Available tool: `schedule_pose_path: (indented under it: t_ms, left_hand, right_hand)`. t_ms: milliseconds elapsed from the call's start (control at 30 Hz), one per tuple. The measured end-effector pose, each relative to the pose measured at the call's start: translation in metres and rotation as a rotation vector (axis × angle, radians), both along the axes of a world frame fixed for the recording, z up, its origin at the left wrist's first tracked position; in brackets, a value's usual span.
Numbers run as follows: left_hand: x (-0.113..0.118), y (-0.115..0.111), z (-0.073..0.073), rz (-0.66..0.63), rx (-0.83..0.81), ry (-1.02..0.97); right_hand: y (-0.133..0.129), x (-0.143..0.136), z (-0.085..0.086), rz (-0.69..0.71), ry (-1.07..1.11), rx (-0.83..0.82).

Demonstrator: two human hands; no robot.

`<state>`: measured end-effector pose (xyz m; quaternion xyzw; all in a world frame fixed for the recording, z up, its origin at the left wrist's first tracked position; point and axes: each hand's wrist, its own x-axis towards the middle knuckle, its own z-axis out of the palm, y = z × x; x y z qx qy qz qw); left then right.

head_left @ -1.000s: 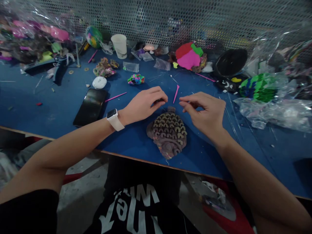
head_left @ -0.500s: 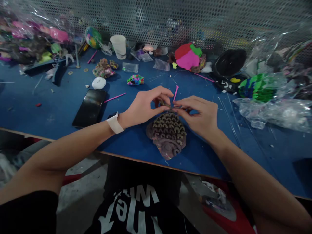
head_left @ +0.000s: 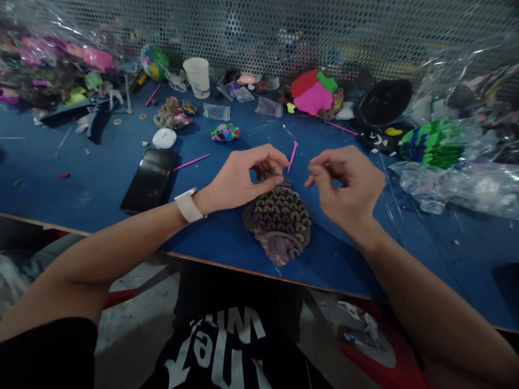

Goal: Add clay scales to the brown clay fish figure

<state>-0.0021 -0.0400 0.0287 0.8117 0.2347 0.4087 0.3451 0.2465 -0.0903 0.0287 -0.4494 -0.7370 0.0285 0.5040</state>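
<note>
Fish (head_left: 280,224), long axis near-to-far, lies nearward of left hand (head_left: 246,176), right hand (head_left: 349,190) farther off; whether fingers grip, I can't tell.

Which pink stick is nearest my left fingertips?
The pink stick just beyond the scaly clay piece; the others lie beside the phone or farther back.

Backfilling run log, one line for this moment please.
scaled clay piece: on blue table | left hand: curled near piece's far end, hold unclear | right hand: apart from left, hold unclear | pink tool: beyond piece
</note>
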Motion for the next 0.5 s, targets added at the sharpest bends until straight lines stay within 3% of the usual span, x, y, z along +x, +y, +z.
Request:
schedule_pose_path:
  t_ms: [100,233,500]
  left_hand:
    - [-0.004,0.008,-0.002,0.062,0.126,0.115]
    - [-0.008,0.016,-0.009,0.126,0.293,0.359]
    - [-0.010,0.018,-0.012,0.158,0.320,0.615]
  right_hand:
    - [0.007,0.007,-0.001,-0.081,0.142,-0.011]
    - [0.010,0.008,-0.002,-0.065,0.122,-0.031]
    - [0.008,0.001,-0.004,0.004,0.064,-0.114]
